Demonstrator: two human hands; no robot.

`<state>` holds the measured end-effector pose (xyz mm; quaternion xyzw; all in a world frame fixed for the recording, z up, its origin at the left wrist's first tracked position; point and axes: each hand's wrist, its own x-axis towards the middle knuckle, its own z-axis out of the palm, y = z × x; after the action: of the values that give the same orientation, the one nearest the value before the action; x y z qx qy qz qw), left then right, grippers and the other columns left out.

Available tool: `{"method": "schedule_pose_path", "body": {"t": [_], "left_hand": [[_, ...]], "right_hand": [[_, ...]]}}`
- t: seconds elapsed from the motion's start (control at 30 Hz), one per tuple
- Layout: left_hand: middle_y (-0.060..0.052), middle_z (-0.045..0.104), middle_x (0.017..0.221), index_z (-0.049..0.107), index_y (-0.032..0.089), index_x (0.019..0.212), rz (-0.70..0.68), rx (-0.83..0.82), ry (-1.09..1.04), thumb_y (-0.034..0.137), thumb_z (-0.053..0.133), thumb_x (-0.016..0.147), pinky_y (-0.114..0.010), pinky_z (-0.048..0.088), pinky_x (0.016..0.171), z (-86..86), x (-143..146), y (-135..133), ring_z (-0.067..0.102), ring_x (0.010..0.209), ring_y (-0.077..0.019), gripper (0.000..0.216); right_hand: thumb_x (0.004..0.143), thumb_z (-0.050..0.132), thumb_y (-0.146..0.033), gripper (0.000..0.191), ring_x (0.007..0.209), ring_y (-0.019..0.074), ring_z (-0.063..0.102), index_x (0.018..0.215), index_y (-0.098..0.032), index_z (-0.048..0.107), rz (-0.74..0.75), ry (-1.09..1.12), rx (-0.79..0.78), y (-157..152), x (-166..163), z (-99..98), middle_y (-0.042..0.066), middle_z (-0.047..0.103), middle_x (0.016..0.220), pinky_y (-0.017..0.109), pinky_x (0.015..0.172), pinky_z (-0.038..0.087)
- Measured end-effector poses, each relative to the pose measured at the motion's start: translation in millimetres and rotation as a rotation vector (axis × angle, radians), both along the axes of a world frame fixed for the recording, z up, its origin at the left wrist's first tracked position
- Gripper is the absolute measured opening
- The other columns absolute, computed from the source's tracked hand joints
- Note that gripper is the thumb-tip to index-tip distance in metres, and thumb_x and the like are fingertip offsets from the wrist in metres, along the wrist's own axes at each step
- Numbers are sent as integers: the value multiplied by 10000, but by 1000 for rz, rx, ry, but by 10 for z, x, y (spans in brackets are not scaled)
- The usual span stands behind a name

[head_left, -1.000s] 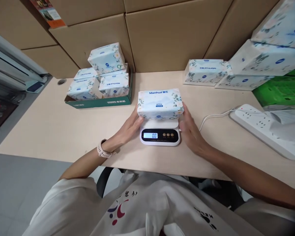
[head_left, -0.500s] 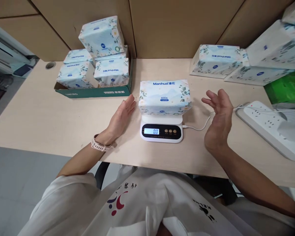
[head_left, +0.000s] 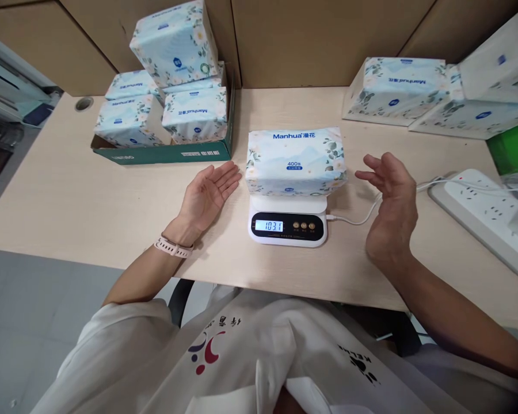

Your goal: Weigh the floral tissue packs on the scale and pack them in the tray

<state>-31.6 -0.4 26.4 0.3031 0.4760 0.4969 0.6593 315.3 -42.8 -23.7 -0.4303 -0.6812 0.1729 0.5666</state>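
Note:
A blue-and-white tissue pack (head_left: 295, 161) with a floral print lies on the plate of a white digital scale (head_left: 288, 204). The scale's lit display (head_left: 269, 226) reads about 103.1. To the left of the pack, my left hand (head_left: 207, 198) rests on the table, palm turned up and fingers stretched out, touching nothing but the tabletop. My right hand (head_left: 389, 204) is held to the right of the pack, fingers apart and somewhat curved, with nothing in it. A gap separates each hand from the pack.
A green carton (head_left: 164, 154) with several tissue packs stands at the back left. More packs (head_left: 395, 95) are stacked at the back right. A power strip (head_left: 479, 213) lies at the right, and a white cable (head_left: 356, 222) runs from the scale past my right hand.
The scale's reading has gone from 0.0 to about 103.1. My left hand has rolled palm-up. The view has shifted slightly; the pack stays on the scale.

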Motion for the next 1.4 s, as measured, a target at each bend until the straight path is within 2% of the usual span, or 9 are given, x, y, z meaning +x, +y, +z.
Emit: {"method": "schedule_pose_path", "body": {"t": [0.17,0.47,0.73,0.97,1.17,1.4], "left_hand": [[-158,754,1477,818,153,1176,5,2,-13,517,624,998,-428,479,1322,-48,-23,16,649,1495,-302,449],[-151,796,1396,827,148,1133,13,-11,-7,484,631,987,-423,494,1312,-7,2,13,653,1483,-303,415],[-138,841,1252,837,143,1059,25,6,-4,385,673,923,-424,524,1279,16,20,-3,735,1349,-292,322],[-133,840,1248,838,146,1061,14,9,-9,374,660,929,-409,541,1249,12,10,-7,767,1274,-269,318],[-140,843,1242,835,143,1063,19,5,-5,373,659,917,-410,544,1247,11,9,-2,755,1307,-279,325],[-128,853,1219,844,143,1051,15,10,-27,358,661,931,-391,564,1221,2,3,-3,779,1246,-263,307]], "right_hand": [[1107,391,-595,582,1343,325,723,1638,-400,527,-16,24,-46,-43,-32,23,98,635,1614,639,1212,527],[1111,385,-583,571,1318,324,736,1628,-397,537,-21,-1,-56,-53,-36,37,103,639,1607,626,1220,509],[1102,384,-614,587,1328,315,728,1618,-388,548,-30,-39,-83,-66,-34,55,104,638,1611,618,1219,514],[1094,395,-623,592,1309,320,734,1594,-378,596,-49,-42,-69,-64,-49,57,103,656,1585,618,1194,547],[1116,432,-505,508,1325,292,721,1570,-386,627,-10,-72,-56,-84,-64,106,83,632,1629,590,1182,559],[1121,435,-487,495,1376,295,696,1567,-384,625,-7,-95,-66,-101,-70,130,82,626,1634,603,1190,561]]}}
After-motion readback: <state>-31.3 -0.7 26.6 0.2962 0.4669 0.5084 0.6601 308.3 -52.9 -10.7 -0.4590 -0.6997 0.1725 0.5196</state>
